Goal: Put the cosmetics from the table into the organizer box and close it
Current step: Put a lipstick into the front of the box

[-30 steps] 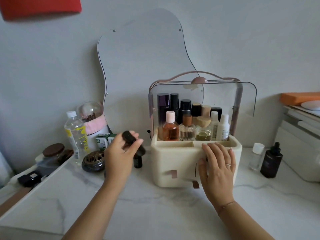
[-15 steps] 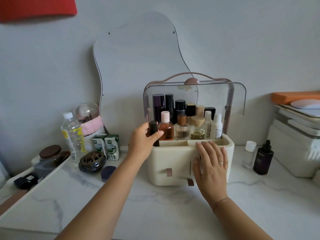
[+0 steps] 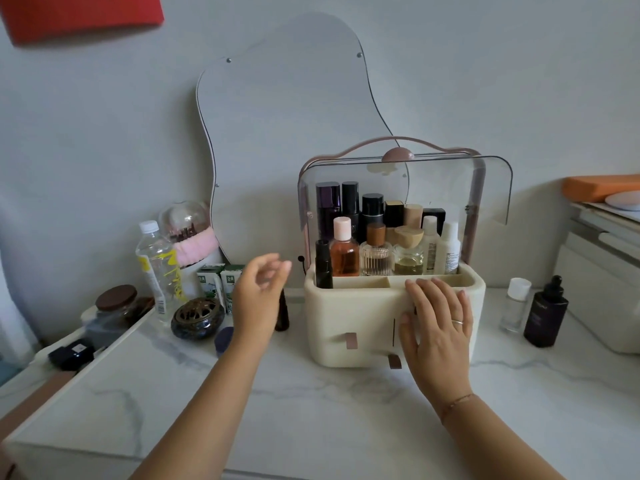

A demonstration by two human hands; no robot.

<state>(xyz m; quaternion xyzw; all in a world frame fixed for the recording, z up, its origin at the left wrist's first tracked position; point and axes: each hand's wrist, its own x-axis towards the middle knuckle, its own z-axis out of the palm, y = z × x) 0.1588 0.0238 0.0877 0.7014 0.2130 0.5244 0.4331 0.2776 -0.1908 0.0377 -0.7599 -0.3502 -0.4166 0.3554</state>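
Note:
A cream organizer box (image 3: 332, 317) stands on the marble table, its clear lid (image 3: 485, 188) swung open above several bottles. A small dark bottle (image 3: 323, 264) stands in the front left compartment. My left hand (image 3: 258, 292) hovers open just left of the box, holding nothing. Partly hidden behind it, a small brown bottle (image 3: 283, 313) stands on the table. My right hand (image 3: 438, 322) lies flat on the box's front right side. To the right of the box stand a clear bottle with a white cap (image 3: 515, 304) and a black dropper bottle (image 3: 546, 311).
Left of the box are a water bottle (image 3: 157, 265), two green cartons (image 3: 221, 282), a dark round burner (image 3: 198, 317), a blue jar (image 3: 223, 339) and a brown-lidded jar (image 3: 116, 299). A wavy mirror (image 3: 291, 133) leans on the wall. White shelving (image 3: 602, 271) stands at the right.
My left hand carried the small dark bottle to the box, set it in the front left compartment, let go and drew back left. My right hand stayed on the box.

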